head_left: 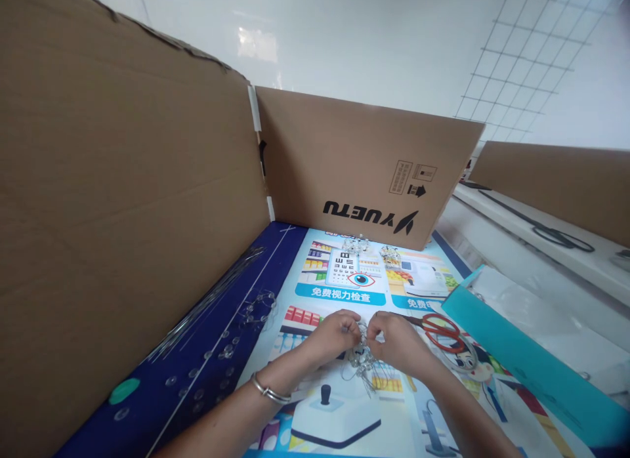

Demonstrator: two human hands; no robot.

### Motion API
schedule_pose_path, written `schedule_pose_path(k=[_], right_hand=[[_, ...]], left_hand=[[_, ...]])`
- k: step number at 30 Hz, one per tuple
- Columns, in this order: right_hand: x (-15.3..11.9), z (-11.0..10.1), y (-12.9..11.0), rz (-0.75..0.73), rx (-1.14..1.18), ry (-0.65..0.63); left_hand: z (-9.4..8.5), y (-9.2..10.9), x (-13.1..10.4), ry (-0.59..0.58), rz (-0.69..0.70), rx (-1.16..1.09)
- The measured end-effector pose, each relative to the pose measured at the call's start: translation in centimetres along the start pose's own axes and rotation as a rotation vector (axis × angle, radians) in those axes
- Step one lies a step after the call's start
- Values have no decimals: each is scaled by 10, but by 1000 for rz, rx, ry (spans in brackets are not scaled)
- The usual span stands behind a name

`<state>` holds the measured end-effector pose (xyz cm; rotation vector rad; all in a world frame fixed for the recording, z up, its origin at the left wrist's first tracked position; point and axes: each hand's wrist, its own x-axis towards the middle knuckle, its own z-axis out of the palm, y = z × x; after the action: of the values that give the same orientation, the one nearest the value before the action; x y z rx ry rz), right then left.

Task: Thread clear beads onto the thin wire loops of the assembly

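Observation:
Between my two hands is a cluster of clear beads on thin wire (361, 358), resting over the printed sheet (339, 392). My left hand (339, 333), below a silver bangle on the wrist, is closed at the cluster's upper left side. My right hand (391, 336) pinches at its upper right side. What exactly each set of fingertips grips is too small to make out. Loose wire ends hang from the lower part of the cluster. Red-handled scissors (445, 333) lie just right of my right hand, beside a ring of clear material (467, 358).
Cardboard panels (344, 163) stand at the left and back. More beaded wire pieces (355, 245) lie near the back panel and on the blue cloth (258, 307). Wires (211, 297), loose beads and a green disc (124, 391) are at left. A teal-edged box (531, 366) stands right.

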<state>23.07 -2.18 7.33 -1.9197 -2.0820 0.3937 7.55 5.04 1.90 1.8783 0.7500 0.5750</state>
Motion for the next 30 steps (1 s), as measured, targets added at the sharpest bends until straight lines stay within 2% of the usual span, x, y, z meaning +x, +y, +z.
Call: schedule_pose_path(k=[7, 15, 22, 30], right_hand=[[0, 0, 5, -36, 61, 25], [-2, -6, 6, -41, 81, -31], [-3, -8, 6, -45, 72, -51], [-2, -7, 4, -42, 69, -53]], left_hand=[[-5, 11, -2, 204, 131, 249], [-6, 14, -6, 25, 34, 341], [-4, 21, -13, 140, 38, 592], [-3, 23, -12, 68, -1, 551]])
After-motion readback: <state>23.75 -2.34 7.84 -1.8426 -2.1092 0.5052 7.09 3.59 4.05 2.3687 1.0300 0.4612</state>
